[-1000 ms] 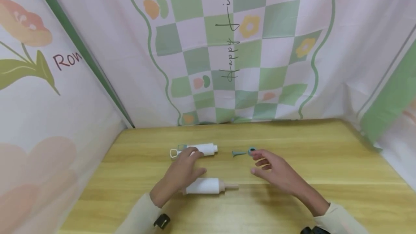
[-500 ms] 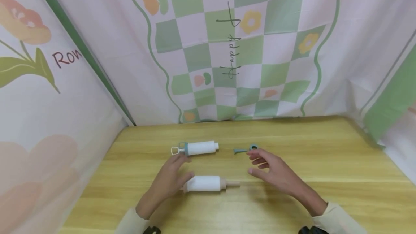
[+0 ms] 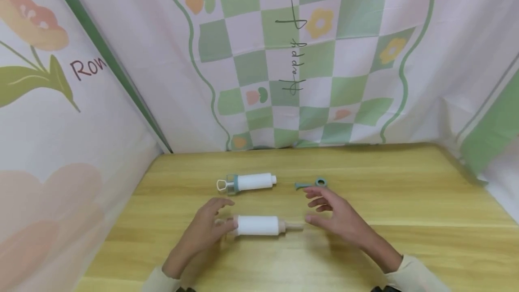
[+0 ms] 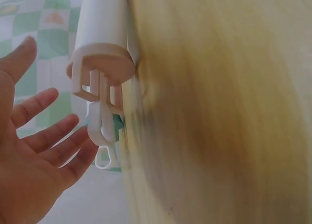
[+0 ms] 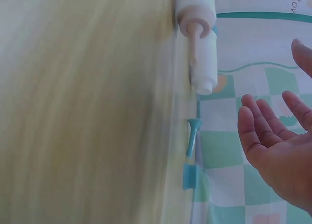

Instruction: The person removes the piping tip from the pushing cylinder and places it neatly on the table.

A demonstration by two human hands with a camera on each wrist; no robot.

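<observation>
A large white syringe (image 3: 258, 225) with beige ends and a thin beige nozzle lies across the table, nozzle to the right. Beyond it lies a second white syringe (image 3: 254, 181), with a teal flange and a white loop handle on its left. My left hand (image 3: 198, 229) hovers around the handle end of the nearer syringe, fingers relaxed and holding nothing. In the left wrist view its fingertips overlap the looped plunger handle (image 4: 100, 126). Between the nozzle and two teal parts is my right hand (image 3: 338, 215), palm inward, fingers loosely bent, nothing in it.
A teal flared nozzle (image 3: 302, 185) and a teal ring (image 3: 317, 183) lie right of the far syringe. The wooden table (image 3: 405, 193) ends at a checkered curtain (image 3: 284, 116). Another printed curtain (image 3: 109, 134) hangs along the left side.
My left hand has drawn back from over the far syringe, toward the near syringe's handle end. My right hand has shifted slightly left. The syringes and teal parts keep their places on the table.
</observation>
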